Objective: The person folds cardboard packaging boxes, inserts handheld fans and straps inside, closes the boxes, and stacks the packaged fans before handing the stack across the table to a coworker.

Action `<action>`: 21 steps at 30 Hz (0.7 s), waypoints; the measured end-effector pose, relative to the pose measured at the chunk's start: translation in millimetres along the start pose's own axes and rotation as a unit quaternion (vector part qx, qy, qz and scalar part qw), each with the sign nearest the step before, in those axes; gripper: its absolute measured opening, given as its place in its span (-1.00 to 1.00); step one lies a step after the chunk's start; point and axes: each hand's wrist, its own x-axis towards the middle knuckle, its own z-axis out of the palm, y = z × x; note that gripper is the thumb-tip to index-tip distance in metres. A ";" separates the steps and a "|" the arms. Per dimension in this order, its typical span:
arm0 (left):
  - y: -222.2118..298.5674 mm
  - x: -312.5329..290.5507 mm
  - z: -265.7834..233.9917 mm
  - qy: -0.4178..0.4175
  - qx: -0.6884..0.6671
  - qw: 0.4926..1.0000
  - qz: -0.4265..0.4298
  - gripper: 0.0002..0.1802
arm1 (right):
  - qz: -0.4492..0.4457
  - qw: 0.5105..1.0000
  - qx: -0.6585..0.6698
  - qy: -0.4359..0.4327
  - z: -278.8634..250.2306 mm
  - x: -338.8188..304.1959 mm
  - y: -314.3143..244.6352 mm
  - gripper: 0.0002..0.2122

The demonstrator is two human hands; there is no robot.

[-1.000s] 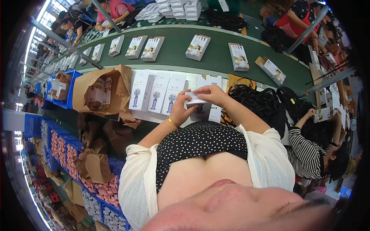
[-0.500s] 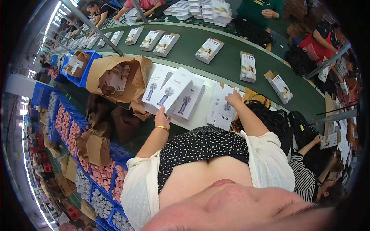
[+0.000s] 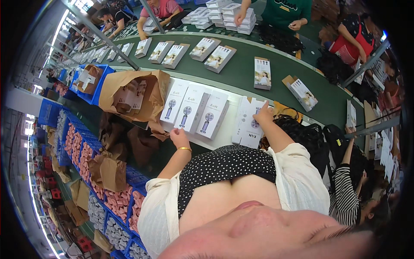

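Observation:
Three white fan boxes, the left one (image 3: 174,100), the middle one (image 3: 189,105) and the right one (image 3: 214,113), lie side by side on a white board (image 3: 234,101). Each shows a picture of a purple handheld fan. Just below the near ends of the boxes is my left hand (image 3: 180,139), its fingers curled together with nothing visible in them. To the right lie flat white cartons (image 3: 246,125) with cut flaps. My right hand (image 3: 264,115) grips their right edge, the thumb on the printed face and the index finger stretched toward the far end.
A green conveyor (image 3: 237,77) carries several photo-printed boxes (image 3: 262,73). Left of the board stands an open brown paper bag (image 3: 105,88) and a blue crate (image 3: 101,80). Blue bins hold pink parts (image 3: 118,200) and grey parts (image 3: 116,233). Dark cords (image 3: 299,131) lie right; co-workers sit opposite.
The tilted middle fan box now lies flat between the other two, and my left hand has come off it toward me. Conveyor boxes have shifted left. My right hand stays at the flat cartons.

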 end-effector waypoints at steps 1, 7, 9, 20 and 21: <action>15.3 -7.3 2.2 -0.028 -0.022 0.998 0.052 -0.71 | 0.009 1.000 0.002 0.002 3.1 5.9 7.4 -0.14; 84.5 -32.5 40.1 -0.380 -0.095 0.914 0.108 -0.59 | -0.283 0.855 0.421 0.105 6.3 -13.1 1.8 -0.65; 89.7 -34.8 63.2 -0.390 -0.101 0.904 0.142 -0.54 | -0.296 0.844 0.441 0.077 3.9 -41.5 -5.2 -0.65; 141.3 -56.0 78.0 -0.521 -0.202 0.827 0.070 -0.57 | -0.308 0.769 0.560 -0.008 -27.0 -115.5 -21.9 -0.79; 144.9 -56.4 78.3 -0.519 -0.183 0.830 0.090 -0.54 | -0.318 0.748 0.580 -0.046 -27.9 -109.9 -19.2 -0.73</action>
